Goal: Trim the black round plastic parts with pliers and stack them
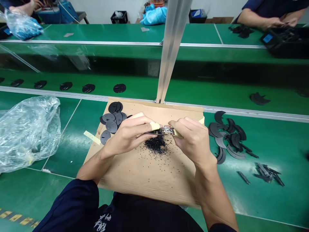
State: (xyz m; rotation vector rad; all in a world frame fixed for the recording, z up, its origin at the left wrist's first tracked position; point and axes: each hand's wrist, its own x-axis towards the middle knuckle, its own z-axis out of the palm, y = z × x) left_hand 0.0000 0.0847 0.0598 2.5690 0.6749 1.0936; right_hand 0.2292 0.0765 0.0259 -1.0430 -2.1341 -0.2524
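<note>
Left grip (131, 133), right grip (190, 138) closed, fingertips together

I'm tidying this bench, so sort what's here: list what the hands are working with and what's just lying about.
In use:
left hand holding a small black part
right hand gripping metal cutters
black trimmings
cardboard sheet
round black discs
cut black pieces

Lying about:
plastic bag
black strips
discs on the belt

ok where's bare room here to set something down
Free: near half of the cardboard sheet, below the black crumbs; green table between plastic bag and cardboard. Crowded: round discs upper left, crescent offcuts right.
</note>
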